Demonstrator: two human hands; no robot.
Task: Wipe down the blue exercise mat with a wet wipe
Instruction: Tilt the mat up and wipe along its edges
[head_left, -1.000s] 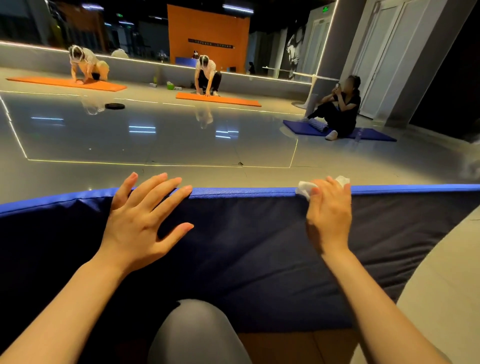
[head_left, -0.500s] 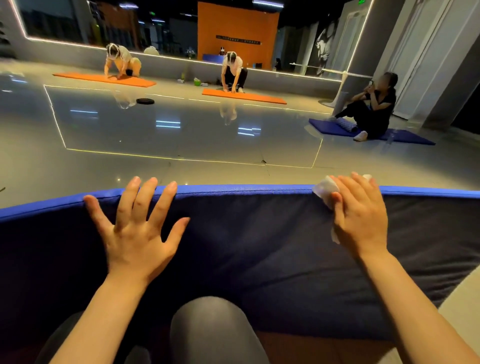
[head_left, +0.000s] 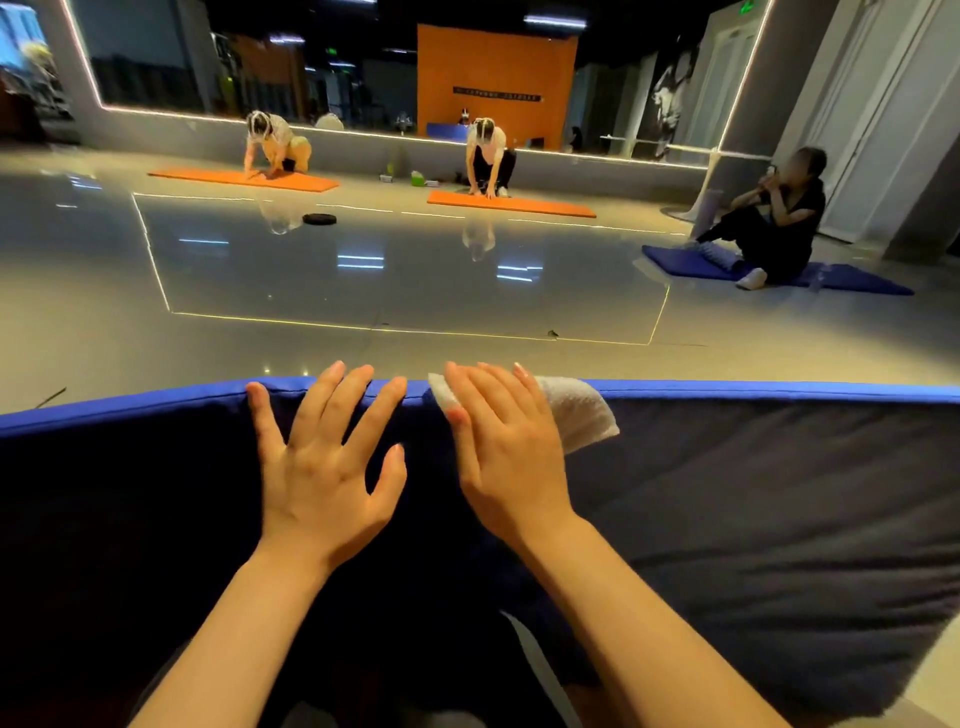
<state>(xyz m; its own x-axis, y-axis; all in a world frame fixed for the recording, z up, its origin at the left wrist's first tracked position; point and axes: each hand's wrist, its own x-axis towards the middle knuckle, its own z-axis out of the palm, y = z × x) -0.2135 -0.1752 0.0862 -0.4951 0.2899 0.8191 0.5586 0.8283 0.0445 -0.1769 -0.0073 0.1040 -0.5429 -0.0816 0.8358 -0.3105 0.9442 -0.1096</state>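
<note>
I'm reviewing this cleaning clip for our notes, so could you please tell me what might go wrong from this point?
1. The right hand presses the wet wipe with flat fingers at the blue mat's far edge; the wipe could slip over onto the floor.
2. The left hand lies close beside it, so a leftward stroke may bump it.
3. Much of the mat looks dark, so missed patches may go unnoticed.

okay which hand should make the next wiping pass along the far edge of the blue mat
Right. The right hand already presses the wet wipe flat on the blue mat at its far edge; the left hand lies bare, bracing the mat.
</note>
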